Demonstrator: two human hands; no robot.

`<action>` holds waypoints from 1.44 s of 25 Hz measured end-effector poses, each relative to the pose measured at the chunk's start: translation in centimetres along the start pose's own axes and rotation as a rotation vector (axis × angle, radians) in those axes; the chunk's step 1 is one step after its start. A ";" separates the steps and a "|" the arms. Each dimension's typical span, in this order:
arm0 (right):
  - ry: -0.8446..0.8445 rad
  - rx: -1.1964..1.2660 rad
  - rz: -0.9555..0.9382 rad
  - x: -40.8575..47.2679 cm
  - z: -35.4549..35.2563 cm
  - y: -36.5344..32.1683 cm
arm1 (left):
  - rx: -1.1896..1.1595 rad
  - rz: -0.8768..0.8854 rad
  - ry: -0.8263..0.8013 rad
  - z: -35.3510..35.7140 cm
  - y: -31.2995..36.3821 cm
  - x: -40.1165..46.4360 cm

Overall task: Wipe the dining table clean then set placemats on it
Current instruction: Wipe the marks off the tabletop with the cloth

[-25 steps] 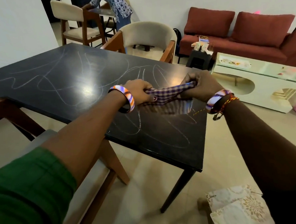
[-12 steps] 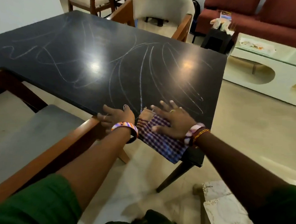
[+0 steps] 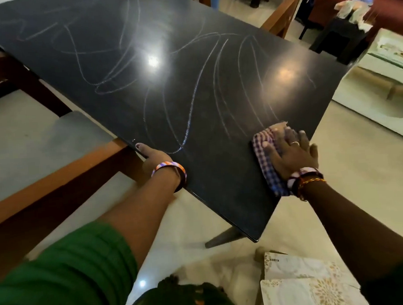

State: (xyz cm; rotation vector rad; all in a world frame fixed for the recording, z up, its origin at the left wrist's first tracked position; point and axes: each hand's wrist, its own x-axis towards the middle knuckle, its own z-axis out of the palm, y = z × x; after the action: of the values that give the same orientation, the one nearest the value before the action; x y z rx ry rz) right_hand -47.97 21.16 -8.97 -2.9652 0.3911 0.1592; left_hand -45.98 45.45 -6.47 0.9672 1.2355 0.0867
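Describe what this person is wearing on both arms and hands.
The left hand shows dark nail polish, with a wide orange, purple and white striped bangle at the wrist and a green sleeve on the upper arm. The right hand has a thin ring on one finger; its wrist carries a similar striped bangle plus orange-red thread bands.
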 end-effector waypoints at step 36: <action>-0.017 -0.058 -0.513 0.0 1.8 -10.5 | 0.179 0.148 0.118 1.3 -0.6 1.0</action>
State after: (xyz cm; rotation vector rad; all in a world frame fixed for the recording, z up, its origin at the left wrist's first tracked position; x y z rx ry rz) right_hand -45.35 31.44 -9.32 -3.0001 -0.3836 0.1362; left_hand -44.76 44.88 -7.63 1.2241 1.2944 0.1533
